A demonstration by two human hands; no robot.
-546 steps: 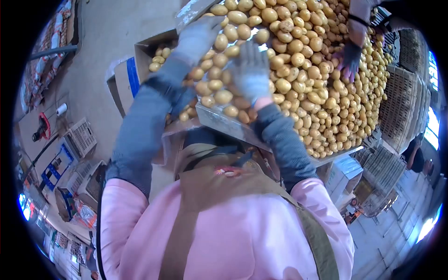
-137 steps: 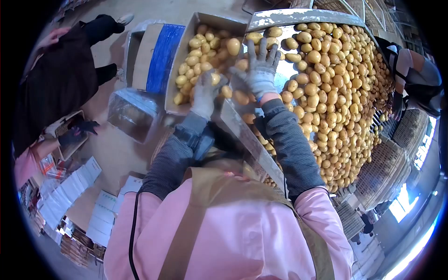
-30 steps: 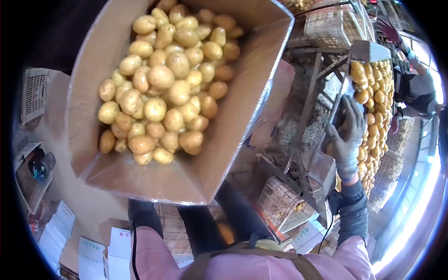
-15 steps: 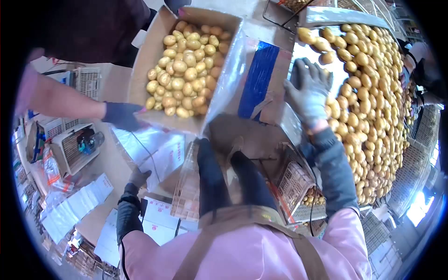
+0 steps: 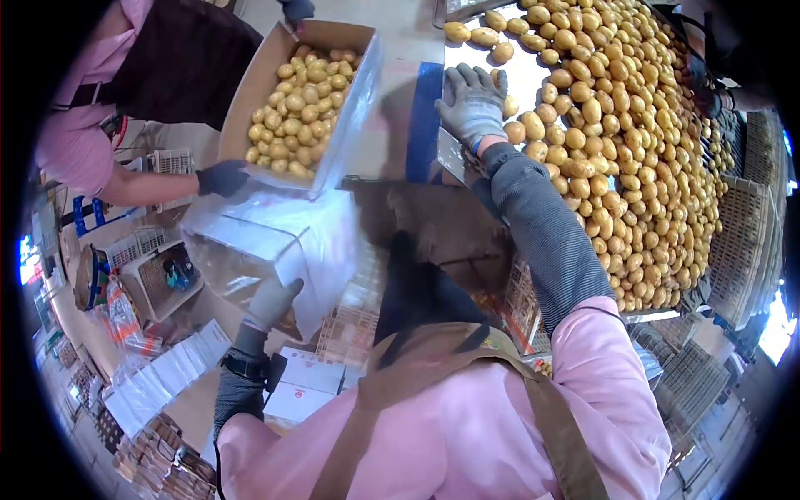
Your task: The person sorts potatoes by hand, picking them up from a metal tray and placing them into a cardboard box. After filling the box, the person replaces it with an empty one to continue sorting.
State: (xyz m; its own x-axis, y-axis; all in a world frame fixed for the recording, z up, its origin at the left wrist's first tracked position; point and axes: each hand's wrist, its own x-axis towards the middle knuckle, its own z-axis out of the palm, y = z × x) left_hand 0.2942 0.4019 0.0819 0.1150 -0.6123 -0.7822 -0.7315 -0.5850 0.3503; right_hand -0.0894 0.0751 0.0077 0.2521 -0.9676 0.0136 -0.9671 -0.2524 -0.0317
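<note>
One potato heap [image 5: 600, 175], one lined carton [image 5: 321, 250]

Heap covers most of the metal surface [image 5: 467, 62], right of view. Potatoes look firm, smooth, perhaps slick; likely to roll. Best cupped round the middle; knocks could bruise. Stacked crates [image 5: 737, 242] stand past its right side.

Filled carton [image 5: 333, 37] upper left, potatoes below its rim. Probably heavy; best held from beneath or by opposite walls. Co-worker's gloved hand [image 5: 221, 177] at its near left corner, second glove [image 5: 296, 10] at the far end.

Lined carton just this side of it, tilted, blurred; whether the two touch, cannot tell. Likely light, walls fairly stiff, plastic slippery; best held by the board edge, plastic pinned under. Filled carton and co-worker's hand crowd its far side; slatted crate [image 5: 350, 329] near its right.

Left hand [image 5: 271, 304] at the lined carton's near edge, thumb out, fingers partly hidden; cannot tell if the grip is closed. Right hand [image 5: 475, 104] at the surface's near edge: grip spread, pinching nothing.

Smallest: loose potatoes [image 5: 485, 37] just beyond the right hand.
</note>
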